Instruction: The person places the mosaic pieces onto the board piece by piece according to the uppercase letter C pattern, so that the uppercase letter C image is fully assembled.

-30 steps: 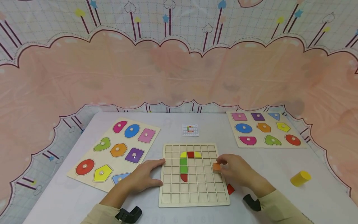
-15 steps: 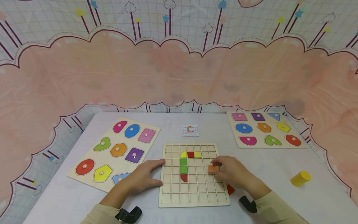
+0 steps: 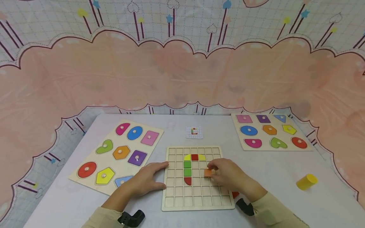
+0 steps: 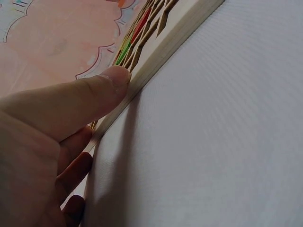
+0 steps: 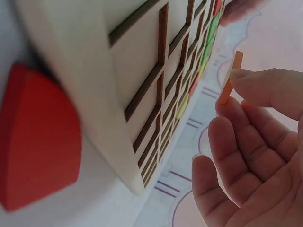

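Note:
My right hand (image 3: 232,173) pinches an orange square tile (image 3: 207,173) between thumb and fingertips, over the right half of the wooden grid board (image 3: 199,202). The right wrist view shows the tile (image 5: 232,78) edge-on, held above the surface. My left hand (image 3: 146,180) touches the board's left edge, with the thumb (image 4: 102,90) against its side. Set in the grid are two yellow rounded tiles, a red square (image 3: 194,157) between them, two green squares (image 3: 187,168) below the left one, and a red rounded tile (image 3: 187,181) at the bottom.
A loose red tile (image 5: 42,137) lies on the table against the board's right edge. A pattern card (image 3: 194,132) lies behind the board. Knobbed shape puzzles stand left (image 3: 109,167) and right (image 3: 259,148). A yellow cylinder (image 3: 306,182) lies at right.
My right hand has moved left with the orange tile, from the board's right edge further over the grid. The left hand has stayed in place.

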